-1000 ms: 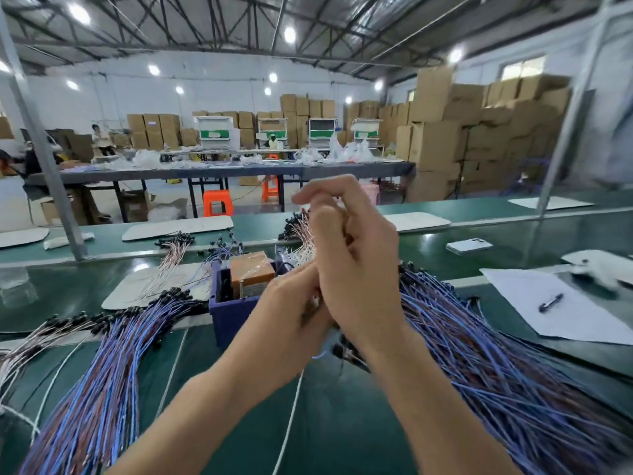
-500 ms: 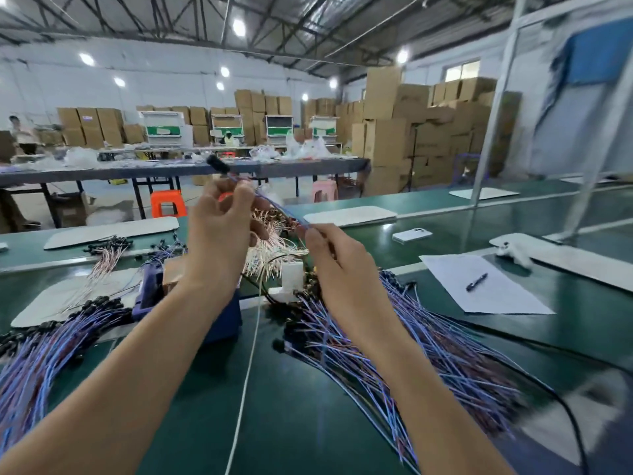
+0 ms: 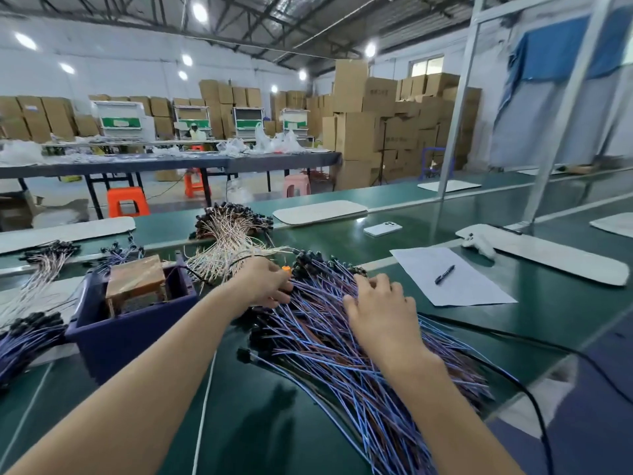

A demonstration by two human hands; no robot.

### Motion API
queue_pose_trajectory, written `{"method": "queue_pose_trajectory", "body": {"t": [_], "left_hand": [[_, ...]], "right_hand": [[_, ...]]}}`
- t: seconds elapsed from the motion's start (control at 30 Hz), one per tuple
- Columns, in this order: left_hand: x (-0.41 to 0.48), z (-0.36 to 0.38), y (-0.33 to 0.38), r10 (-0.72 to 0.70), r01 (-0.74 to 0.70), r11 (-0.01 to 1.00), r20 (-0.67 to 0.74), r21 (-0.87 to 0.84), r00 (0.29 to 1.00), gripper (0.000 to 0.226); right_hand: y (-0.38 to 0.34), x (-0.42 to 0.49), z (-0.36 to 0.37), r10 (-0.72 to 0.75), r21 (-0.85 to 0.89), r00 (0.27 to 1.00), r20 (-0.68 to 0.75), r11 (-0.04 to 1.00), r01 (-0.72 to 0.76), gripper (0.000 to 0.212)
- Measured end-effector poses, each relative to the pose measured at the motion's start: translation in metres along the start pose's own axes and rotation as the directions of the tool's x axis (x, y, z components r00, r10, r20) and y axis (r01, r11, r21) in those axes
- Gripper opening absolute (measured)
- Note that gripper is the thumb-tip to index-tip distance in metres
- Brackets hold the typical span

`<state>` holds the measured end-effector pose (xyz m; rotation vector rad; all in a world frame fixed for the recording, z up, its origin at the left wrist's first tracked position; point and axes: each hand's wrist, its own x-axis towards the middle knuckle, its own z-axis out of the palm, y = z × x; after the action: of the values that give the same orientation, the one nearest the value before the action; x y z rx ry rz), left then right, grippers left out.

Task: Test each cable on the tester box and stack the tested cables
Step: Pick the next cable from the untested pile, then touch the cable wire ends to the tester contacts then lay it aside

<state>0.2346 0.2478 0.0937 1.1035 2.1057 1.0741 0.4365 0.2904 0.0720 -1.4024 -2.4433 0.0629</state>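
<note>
- Half a second ago a single cable was being held up between both raised hands. Now both hands are being lowered onto the pile of blue and brown cables (image 3: 329, 365) lying on the green table (image 3: 260, 423).
- The left hand (image 3: 265, 282) is being reached forward, palm down, to the black connector ends at the pile's far edge, just beside a small orange part (image 3: 286, 269).
- Its fingers are being curled down into the cables; whether one is being pinched cannot be told.
- The right hand (image 3: 380, 313) is being laid flat on top of the pile, fingers spread apart and slightly bent, with nothing being gripped.
- The brown box (image 3: 135, 277) is being kept inside a navy bin (image 3: 126, 334) to the left of the left forearm.
- A second bundle of blue cables (image 3: 24, 337) is being kept at the left edge.
</note>
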Motion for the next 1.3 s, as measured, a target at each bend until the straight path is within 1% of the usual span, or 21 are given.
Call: {"method": "queue_pose_trajectory", "body": {"t": [0.03,0.1,0.13,0.23,0.3,0.33,0.4,0.47,0.53,0.6,0.67,0.73,0.8,0.83,0.9,0.97,1.07,1.13,1.17,1.23,1.3], "left_hand": [[-0.001,0.001,-0.007,0.039,-0.039,0.998,-0.003,0.049,0.999,0.022],[-0.007,-0.002,-0.022,0.123,-0.121,0.989,-0.020,0.087,0.992,0.018],[-0.012,-0.005,-0.029,0.149,-0.147,0.986,-0.014,0.080,0.989,0.015],[-0.033,-0.022,-0.053,0.185,-0.186,0.982,0.043,0.036,0.982,0.016],[-0.052,-0.040,-0.072,0.225,-0.233,0.968,0.084,0.094,0.971,0.017],[-0.063,-0.050,-0.082,0.229,-0.243,0.953,0.099,0.179,0.968,0.020],[-0.085,-0.073,-0.101,0.142,-0.173,0.927,0.118,0.333,0.983,0.024],[-0.107,-0.096,-0.124,0.030,-0.082,0.910,0.132,0.407,0.991,0.019],[-0.127,-0.121,-0.145,-0.001,-0.053,0.881,0.113,0.471,0.994,0.018],[-0.145,-0.146,-0.166,-0.013,-0.017,0.884,0.061,0.467,0.998,0.017],[-0.159,-0.170,-0.188,-0.027,0.037,0.885,-0.029,0.464,0.999,0.015],[-0.166,-0.190,-0.208,-0.029,0.095,0.891,-0.153,0.445,0.988,0.018],[-0.166,-0.207,-0.224,-0.034,0.158,0.889,-0.281,0.429,0.959,0.018],[-0.163,-0.214,-0.232,-0.040,0.187,0.888,-0.335,0.420,0.941,0.018],[-0.154,-0.225,-0.243,-0.043,0.240,0.876,-0.428,0.418,0.903,0.018],[-0.139,-0.232,-0.252,-0.031,0.304,0.838,-0.516,0.454,0.856,0.028],[-0.116,-0.236,-0.263,-0.070,0.453,0.723,-0.598,0.521,0.799,0.041],[-0.103,-0.235,-0.269,-0.128,0.547,0.631,-0.622,0.550,0.773,0.043],[-0.098,-0.235,-0.273,-0.145,0.574,0.606,-0.633,0.551,0.760,0.041],[-0.091,-0.235,-0.279,-0.143,0.593,0.607,-0.661,0.529,0.737,0.037],[-0.089,-0.236,-0.284,-0.129,0.590,0.652,-0.697,0.476,0.705,0.033]], "right_hand": [[-0.002,-0.002,0.004,0.007,0.005,0.999,-0.031,1.000,-0.007,0.041],[-0.015,-0.005,0.013,-0.035,0.060,0.992,-0.122,0.997,0.043,0.043],[-0.027,-0.008,0.017,-0.076,0.106,0.984,-0.162,0.990,0.094,0.043],[-0.075,-0.021,0.032,-0.226,0.224,0.945,-0.235,0.934,0.279,0.039],[-0.109,-0.032,0.043,-0.307,0.287,0.916,-0.259,0.881,0.377,0.034],[-0.124,-0.037,0.050,-0.342,0.318,0.903,-0.259,0.853,0.414,0.033],[-0.152,-0.046,0.065,-0.414,0.384,0.879,-0.237,0.791,0.476,0.032],[-0.180,-0.055,0.080,-0.482,0.465,0.853,-0.200,0.720,0.515,0.031],[-0.207,-0.064,0.094,-0.525,0.549,0.838,-0.148,0.661,0.511,0.030],[-0.231,-0.070,0.107,-0.548,0.615,0.832,-0.081,0.630,0.474,0.029],[-0.251,-0.071,0.117,-0.571,0.647,0.821,0.007,0.629,0.432,0.028],[-0.264,-0.068,0.126,-0.578,0.622,0.808,0.113,0.675,0.396,0.027],[-0.271,-0.064,0.136,-0.559,0.556,0.798,0.223,0.746,0.367,0.029],[-0.272,-0.063,0.141,-0.546,0.517,0.800,0.248,0.773,0.367,0.030],[-0.274,-0.062,0.151,-0.540,0.425,0.818,0.198,0.799,0.425,0.030],[-0.275,-0.062,0.158,-0.551,0.361,0.826,0.121,0.800,0.480,0.029],[-0.275,-0.058,0.165,-0.547,0.377,0.832,0.089,0.792,0.480,0.027],[-0.273,-0.056,0.168,-0.534,0.418,0.840,0.094,0.787,0.453,0.024],[-0.272,-0.055,0.169,-0.528,0.438,0.844,0.093,0.783,0.441,0.023],[-0.271,-0.053,0.170,-0.523,0.473,0.848,0.088,0.771,0.427,0.022],[-0.270,-0.052,0.171,-0.526,0.503,0.846,0.084,0.755,0.420,0.022]]}}
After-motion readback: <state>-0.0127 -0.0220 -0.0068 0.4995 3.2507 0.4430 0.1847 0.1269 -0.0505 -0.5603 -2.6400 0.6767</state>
